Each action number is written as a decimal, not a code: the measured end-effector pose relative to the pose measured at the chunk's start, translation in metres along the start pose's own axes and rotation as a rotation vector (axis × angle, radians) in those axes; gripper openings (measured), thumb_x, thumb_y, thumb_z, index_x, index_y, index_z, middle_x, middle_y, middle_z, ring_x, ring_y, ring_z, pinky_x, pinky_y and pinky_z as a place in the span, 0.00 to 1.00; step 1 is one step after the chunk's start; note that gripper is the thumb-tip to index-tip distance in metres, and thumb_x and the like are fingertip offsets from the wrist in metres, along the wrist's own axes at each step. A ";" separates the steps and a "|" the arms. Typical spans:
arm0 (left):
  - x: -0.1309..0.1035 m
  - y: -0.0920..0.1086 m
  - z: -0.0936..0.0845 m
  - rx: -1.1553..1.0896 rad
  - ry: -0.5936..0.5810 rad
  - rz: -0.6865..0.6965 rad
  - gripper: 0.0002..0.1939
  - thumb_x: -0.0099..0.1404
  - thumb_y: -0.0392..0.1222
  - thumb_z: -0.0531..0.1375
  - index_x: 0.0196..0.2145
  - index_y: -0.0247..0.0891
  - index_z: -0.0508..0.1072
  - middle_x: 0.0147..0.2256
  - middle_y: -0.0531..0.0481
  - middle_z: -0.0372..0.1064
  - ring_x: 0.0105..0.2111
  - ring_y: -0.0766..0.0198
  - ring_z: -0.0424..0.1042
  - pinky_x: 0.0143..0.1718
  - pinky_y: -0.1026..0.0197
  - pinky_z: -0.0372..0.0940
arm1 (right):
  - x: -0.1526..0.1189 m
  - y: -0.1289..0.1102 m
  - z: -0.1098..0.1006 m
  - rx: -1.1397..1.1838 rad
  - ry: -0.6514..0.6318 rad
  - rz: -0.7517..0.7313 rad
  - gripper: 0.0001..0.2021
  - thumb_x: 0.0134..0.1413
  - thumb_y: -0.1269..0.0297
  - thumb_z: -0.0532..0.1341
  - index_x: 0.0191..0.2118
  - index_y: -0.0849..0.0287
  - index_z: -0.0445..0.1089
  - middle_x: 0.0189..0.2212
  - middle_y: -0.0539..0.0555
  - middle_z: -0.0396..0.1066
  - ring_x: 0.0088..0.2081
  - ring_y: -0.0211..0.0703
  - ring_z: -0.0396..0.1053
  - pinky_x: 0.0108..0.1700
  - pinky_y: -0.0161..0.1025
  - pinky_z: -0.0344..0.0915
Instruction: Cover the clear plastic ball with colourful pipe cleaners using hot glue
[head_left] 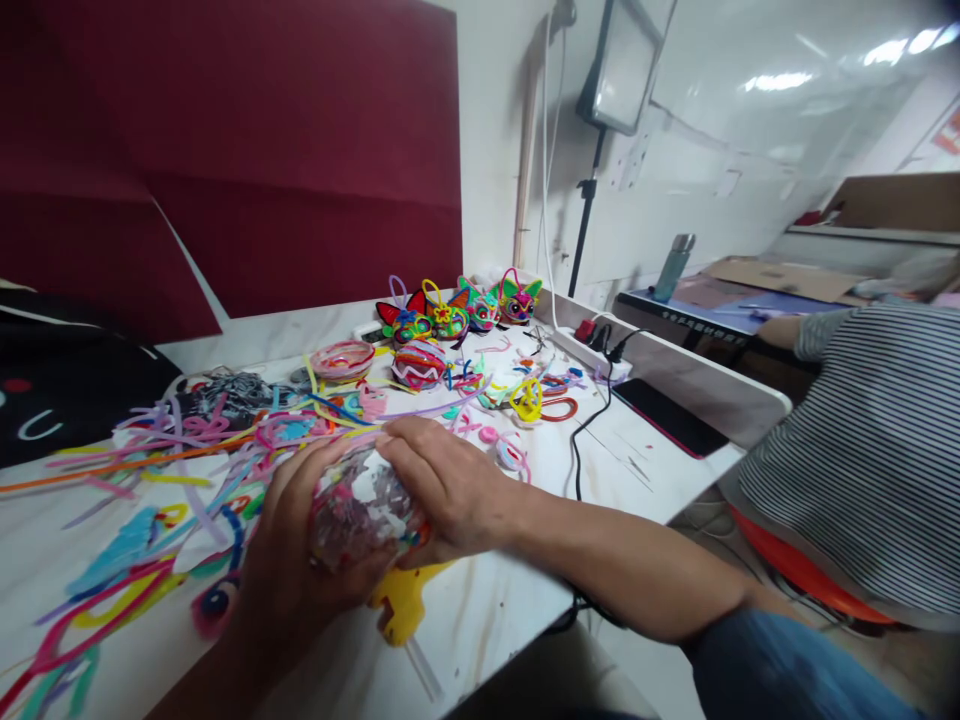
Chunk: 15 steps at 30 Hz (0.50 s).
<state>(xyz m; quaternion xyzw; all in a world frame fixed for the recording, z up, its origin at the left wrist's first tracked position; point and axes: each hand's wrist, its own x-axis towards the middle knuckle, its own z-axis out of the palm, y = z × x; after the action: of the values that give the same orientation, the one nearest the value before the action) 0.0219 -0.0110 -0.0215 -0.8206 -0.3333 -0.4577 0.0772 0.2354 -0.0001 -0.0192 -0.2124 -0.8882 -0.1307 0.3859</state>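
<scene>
Both hands are closed around a rounded, see-through shell (pixel 360 505) with white patches and coloured bits showing through; its exact kind is unclear. My left hand (pixel 292 545) wraps its left side and underside. From the right, my right hand (pixel 457 485) grips it, fingers over the top. Just below lies a yellow glue gun (pixel 405 605) with a clear glue stick (pixel 424 670) poking out of it, partly hidden by my hands. Coloured pipe cleaners (pixel 187 450) are strewn to the left. Beyond my hands sit a striped round piece (pixel 418 364) and a shallow coloured bowl (pixel 342 360).
Several colourful eared animal heads (pixel 447 315) stand against the wall. Red-handled scissors (pixel 559 408), a black phone (pixel 671 415) and a power strip (pixel 592 355) with a trailing cable lie to the right. A person in a striped top (pixel 855 450) sits at another table.
</scene>
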 end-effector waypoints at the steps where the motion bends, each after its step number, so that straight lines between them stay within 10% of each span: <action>1: 0.000 -0.001 0.000 -0.006 0.002 0.005 0.38 0.62 0.57 0.60 0.66 0.41 0.58 0.55 0.37 0.66 0.54 0.38 0.69 0.53 0.38 0.69 | 0.000 0.000 0.000 -0.006 -0.007 0.003 0.50 0.53 0.38 0.64 0.65 0.77 0.49 0.58 0.80 0.62 0.62 0.66 0.60 0.63 0.57 0.63; 15: -0.002 0.006 -0.005 0.032 -0.089 -0.014 0.44 0.55 0.52 0.63 0.66 0.40 0.53 0.57 0.35 0.62 0.55 0.39 0.68 0.52 0.40 0.70 | -0.004 -0.004 0.006 -0.023 0.181 -0.026 0.49 0.58 0.35 0.56 0.66 0.79 0.48 0.53 0.78 0.66 0.58 0.67 0.65 0.58 0.56 0.68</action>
<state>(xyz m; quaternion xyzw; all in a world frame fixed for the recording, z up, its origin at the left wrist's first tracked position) 0.0213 -0.0186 -0.0193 -0.8366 -0.3493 -0.4157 0.0723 0.2317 -0.0026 -0.0260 -0.1925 -0.8507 -0.1647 0.4605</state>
